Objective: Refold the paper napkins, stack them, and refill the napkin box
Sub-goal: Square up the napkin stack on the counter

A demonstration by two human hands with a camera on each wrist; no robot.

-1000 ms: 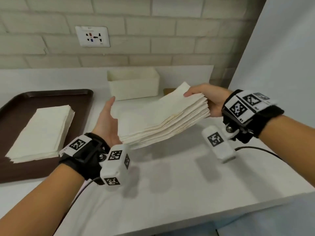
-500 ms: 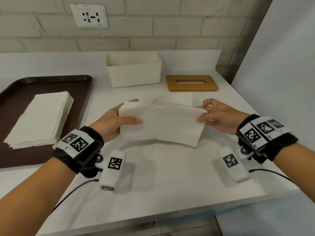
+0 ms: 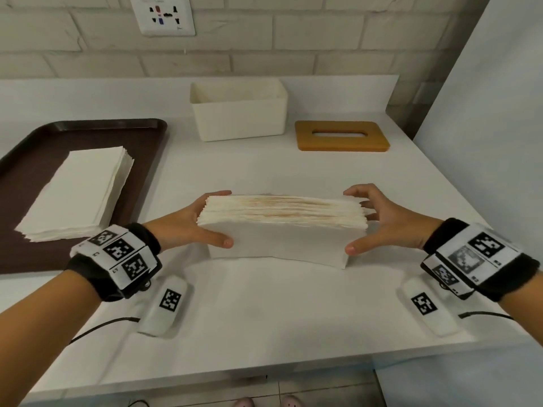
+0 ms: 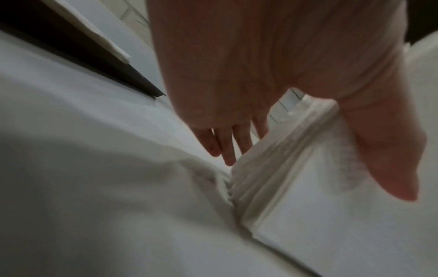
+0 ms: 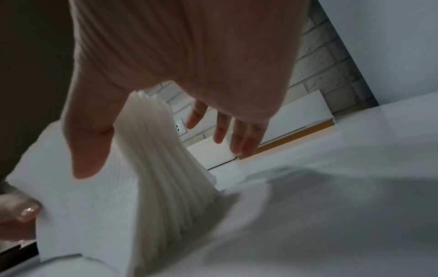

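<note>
A thick stack of napkins [image 3: 282, 227] stands on its long edge near the middle of the tabletop [image 3: 264, 312], pinched end to end between both hands. The left hand [image 3: 188, 224] has its thumb on the near face and its fingers behind the far face; the right hand [image 3: 390, 221] holds the other end with the thumb in front, and its fingers [image 5: 239, 135] look spread and loose rather than pressed against the paper.

The stack bulges wider at the bottom than at the top, so the sheets are not tight. If the right-hand grip stays that light, the far sheets could fan out or slide off when the stack is lifted. Squeezing too hard at the ends could buckle the middle.

The open box [image 3: 239, 108] waits by the tabletop's back edge, its wooden lid [image 3: 342, 136] beside it. A tilted entry could catch corners on the rim. A second stack [image 3: 79, 192] lies on the brown tray [image 3: 88, 130] at the left edge.
</note>
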